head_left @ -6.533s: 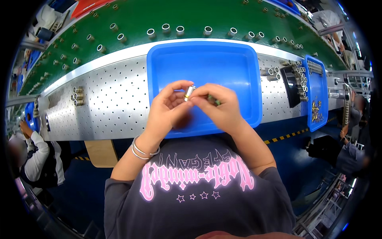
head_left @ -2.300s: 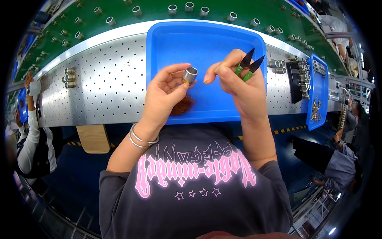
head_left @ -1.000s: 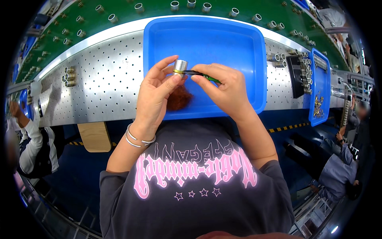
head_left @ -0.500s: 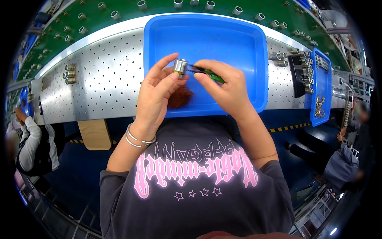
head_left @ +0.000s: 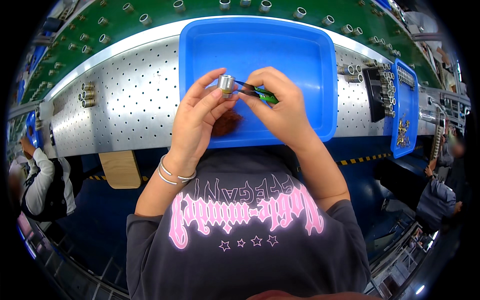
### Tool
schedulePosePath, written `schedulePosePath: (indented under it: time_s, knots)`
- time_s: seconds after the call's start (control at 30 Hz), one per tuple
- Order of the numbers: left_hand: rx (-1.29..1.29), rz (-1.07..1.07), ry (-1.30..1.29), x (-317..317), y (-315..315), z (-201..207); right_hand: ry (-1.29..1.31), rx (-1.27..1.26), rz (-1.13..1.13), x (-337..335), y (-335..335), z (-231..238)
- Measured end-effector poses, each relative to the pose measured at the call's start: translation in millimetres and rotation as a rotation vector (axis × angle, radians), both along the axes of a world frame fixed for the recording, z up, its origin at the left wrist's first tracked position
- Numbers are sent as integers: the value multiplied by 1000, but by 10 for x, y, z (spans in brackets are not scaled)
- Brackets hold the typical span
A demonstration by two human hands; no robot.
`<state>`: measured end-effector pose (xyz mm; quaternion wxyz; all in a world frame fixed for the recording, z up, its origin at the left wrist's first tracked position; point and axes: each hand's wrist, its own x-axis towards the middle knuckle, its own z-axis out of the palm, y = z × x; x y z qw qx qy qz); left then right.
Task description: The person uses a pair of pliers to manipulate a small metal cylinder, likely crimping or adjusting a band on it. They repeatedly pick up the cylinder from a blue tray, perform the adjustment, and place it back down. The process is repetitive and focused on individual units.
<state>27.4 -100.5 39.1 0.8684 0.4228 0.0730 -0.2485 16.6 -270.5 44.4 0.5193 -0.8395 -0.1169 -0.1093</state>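
Observation:
Over the near part of a blue plastic tray (head_left: 328, 110), my left hand (head_left: 192, 117) pinches a short, shiny metal sleeve (head_left: 226, 82) between thumb and fingers. The sleeve is upright with its round opening at the top, and a yellowish band shows near its lower end. My right hand (head_left: 287, 107) grips black-and-green tweezers (head_left: 266, 96) whose thin dark arms point left at the sleeve's side. Whether the tips touch it I cannot tell. Below my left fingers, a reddish-brown clump of fine strands (head_left: 227, 124) lies in the tray.
Several sleeves (head_left: 88, 95) stand on the perforated metal bench (head_left: 130, 95) at left. At right are more sleeves, a black holder (head_left: 371, 95) and a smaller blue tray (head_left: 406, 137) with brass-coloured parts. A green surface (head_left: 165, 20) with scattered sleeves runs behind. Co-workers are at both sides.
My right hand and the tweezers have shifted slightly left, and the tweezers' two arms now show more spread. The sleeve has hardly moved. At right a co-worker's legs have changed position.

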Motion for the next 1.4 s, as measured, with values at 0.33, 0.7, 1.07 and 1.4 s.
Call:
schedulePosePath:
  time_s: [0.33,0.7,1.07,1.4]
  knots:
    - [-5,-73,-19,8,-29,-46,-4,113,-11,1,6,-14]
    - [0,-90,-15,1,-10,-56,5,97,28,15,8,15]
    - [181,-135,-191,-27,-60,-93,-35,32,22,-4,-20,14]
    - [220,-166,-272,-50,-59,-98,-76,23,19,-22,-41,88]
